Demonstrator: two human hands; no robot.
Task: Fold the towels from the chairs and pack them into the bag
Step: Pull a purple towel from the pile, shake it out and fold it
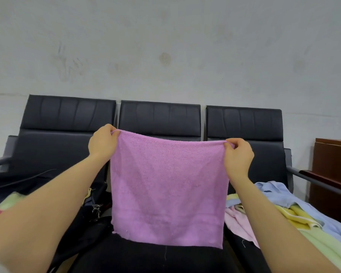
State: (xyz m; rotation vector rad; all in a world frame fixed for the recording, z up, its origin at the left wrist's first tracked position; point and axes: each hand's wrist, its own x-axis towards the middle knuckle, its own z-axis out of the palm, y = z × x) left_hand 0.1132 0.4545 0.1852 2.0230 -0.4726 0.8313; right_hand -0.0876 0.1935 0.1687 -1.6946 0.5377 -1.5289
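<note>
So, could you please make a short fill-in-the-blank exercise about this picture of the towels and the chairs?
1. Both hands hold up a towel of ____ colour.
2. The left hand and right hand pinch its two ____ corners.
3. The row has ____ black chairs.
4. The pile of loose towels lies on the chair at the ____ end.

Missing words: purple; top; three; right

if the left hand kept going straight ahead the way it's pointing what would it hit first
Likely the backrest of the middle chair. The left hand pinches a top corner of the purple towel and points up and forward toward it; depth is unclear in this single view.
</note>
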